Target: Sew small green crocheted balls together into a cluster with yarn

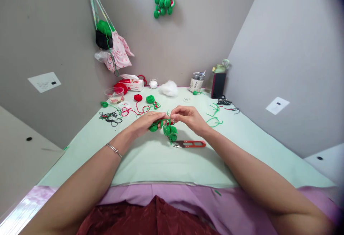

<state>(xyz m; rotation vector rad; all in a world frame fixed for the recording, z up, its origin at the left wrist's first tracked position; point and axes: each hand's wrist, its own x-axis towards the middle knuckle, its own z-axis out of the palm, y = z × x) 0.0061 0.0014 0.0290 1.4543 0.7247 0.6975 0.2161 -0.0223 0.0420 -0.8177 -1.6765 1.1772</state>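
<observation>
My left hand (150, 120) is closed around the top of a bunch of green crocheted balls (169, 131), with a little red and white showing among them. Close beside it, my right hand (188, 118) pinches thumb and forefinger together at the bunch's green yarn strands. What exactly lies in that pinch is too small to make out; a small silvery glint shows just below it. Orange-handled thread snips (192, 144) lie on the table just below the bunch, blades pointing left.
Black cord (110, 118), red yarn balls (138, 97), a green yarn ball (150, 99) and white stuffing (169, 89) lie behind my hands. Green yarn scraps (215, 119) lie to the right. A pen holder (197, 82) and phone (218, 85) stand at the back; a finished bunch (163, 3) hangs above.
</observation>
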